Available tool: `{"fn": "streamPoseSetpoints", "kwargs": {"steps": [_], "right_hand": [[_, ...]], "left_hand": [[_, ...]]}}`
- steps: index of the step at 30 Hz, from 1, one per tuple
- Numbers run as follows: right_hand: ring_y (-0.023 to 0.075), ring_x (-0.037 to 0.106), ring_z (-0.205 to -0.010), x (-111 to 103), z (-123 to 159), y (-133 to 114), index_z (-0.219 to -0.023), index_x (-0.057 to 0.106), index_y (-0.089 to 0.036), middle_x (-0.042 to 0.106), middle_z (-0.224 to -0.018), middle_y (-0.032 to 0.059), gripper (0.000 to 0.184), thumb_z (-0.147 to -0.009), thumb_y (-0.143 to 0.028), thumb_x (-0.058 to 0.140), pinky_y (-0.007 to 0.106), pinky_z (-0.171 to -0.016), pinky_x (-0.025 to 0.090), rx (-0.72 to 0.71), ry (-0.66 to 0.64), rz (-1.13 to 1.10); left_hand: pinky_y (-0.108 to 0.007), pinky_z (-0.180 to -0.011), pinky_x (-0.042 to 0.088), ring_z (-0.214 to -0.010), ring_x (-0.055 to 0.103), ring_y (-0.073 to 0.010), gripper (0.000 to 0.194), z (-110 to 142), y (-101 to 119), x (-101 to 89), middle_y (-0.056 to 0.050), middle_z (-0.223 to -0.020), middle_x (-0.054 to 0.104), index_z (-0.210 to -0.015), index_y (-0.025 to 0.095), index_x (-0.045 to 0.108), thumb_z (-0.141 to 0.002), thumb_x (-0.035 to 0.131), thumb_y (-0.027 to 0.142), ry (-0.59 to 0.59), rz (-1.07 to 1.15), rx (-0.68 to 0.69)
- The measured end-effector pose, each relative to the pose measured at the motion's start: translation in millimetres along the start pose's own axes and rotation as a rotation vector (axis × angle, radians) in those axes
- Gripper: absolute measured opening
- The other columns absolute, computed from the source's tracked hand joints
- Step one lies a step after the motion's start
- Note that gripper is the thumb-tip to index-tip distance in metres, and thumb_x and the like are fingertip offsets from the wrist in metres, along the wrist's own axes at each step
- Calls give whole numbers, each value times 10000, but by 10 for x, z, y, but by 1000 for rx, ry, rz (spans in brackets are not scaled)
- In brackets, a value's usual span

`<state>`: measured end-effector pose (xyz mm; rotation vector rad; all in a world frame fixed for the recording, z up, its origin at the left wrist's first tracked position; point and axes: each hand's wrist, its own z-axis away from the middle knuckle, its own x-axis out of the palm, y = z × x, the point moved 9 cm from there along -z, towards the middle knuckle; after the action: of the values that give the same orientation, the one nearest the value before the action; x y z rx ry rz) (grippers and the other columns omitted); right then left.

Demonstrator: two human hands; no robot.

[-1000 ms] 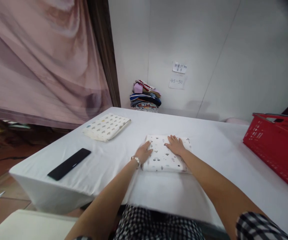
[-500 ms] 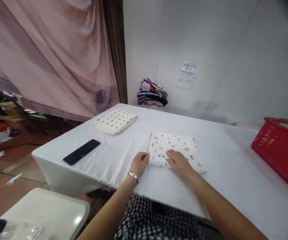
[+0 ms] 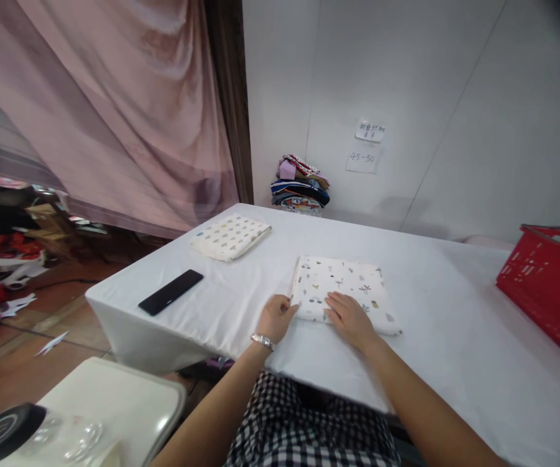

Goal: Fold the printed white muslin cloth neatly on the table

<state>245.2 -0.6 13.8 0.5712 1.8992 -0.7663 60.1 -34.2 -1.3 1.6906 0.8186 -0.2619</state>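
A folded white cloth (image 3: 342, 272) with small printed figures lies flat on the white-covered table (image 3: 445, 324) in front of me. At its near left corner, my left hand (image 3: 274, 319), with a bracelet at the wrist, is closed in a pinch on the cloth's edge. My right hand (image 3: 351, 319) rests palm down on the near side of the cloth, its fingers stretched out. Farther back on the left is a second folded cloth (image 3: 231, 237), cream with grey motifs. Nothing touches that one except the table.
A black phone-like slab (image 3: 171, 292) lies near the table's left edge. On the right stands a red plastic basket (image 3: 547, 292). A pile of folded fabrics (image 3: 300, 187) is by the wall. At lower left, a white stool (image 3: 119, 389) bears a clear container with a black lid (image 3: 7, 431).
My left thumb has come over the cloth's near left corner. The right hand stays almost in place on the cloth. The whole view has shifted slightly.
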Motion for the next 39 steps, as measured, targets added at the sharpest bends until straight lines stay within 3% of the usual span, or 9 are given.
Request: {"fn": "streamPoseSetpoints", "kwargs": {"steps": [5,13,20,28,31,39], "right_hand": [[208,435,-1174,-15,1,-19,-1161,562,-222,541,-1235,50,373,-903,-360,330,408,-986,326,-26,25,28],[208,474,-1125,-10,3,-21,-1131,577,-209,572,-1187,67,340,-900,-329,358,393,-936,372,-69,93,53],[207,465,-1144,-17,17,-20,-1146,571,-210,567,-1200,62,340,-896,-325,371,394,-957,362,-61,107,58],[218,481,-1122,-32,0,-29,-1138,576,-229,573,-1188,62,333,-899,-326,364,412,-936,375,-60,103,39],[217,479,-1123,-25,-5,-20,-1132,577,-219,571,-1192,66,333,-900,-332,366,404,-936,374,-65,106,47],[207,487,-1109,-25,3,-22,-1130,569,-231,572,-1183,60,311,-888,-317,395,398,-924,378,-68,134,33]], "left_hand": [[-257,-716,411,-753,544,-120,197,-13,-47,8,-6,-855,595,-592,188,472,-747,535,293,23,-26,-68],[-259,-697,368,-750,547,-144,304,-283,-11,116,-21,-775,588,-695,184,547,-767,506,476,32,-209,-168],[-246,-697,347,-755,542,-132,239,-340,-48,192,-5,-754,586,-596,187,509,-793,479,319,75,-260,-168],[-273,-697,361,-812,570,-174,381,-461,-61,207,-44,-809,626,-604,186,549,-802,417,484,-30,-282,-253],[-283,-695,368,-837,576,-195,350,-542,-72,241,-72,-848,636,-607,180,562,-797,428,442,-80,-341,-264],[-300,-740,398,-845,589,-201,297,-536,-129,226,-67,-830,643,-648,192,573,-805,426,397,-20,-344,-235]]}}
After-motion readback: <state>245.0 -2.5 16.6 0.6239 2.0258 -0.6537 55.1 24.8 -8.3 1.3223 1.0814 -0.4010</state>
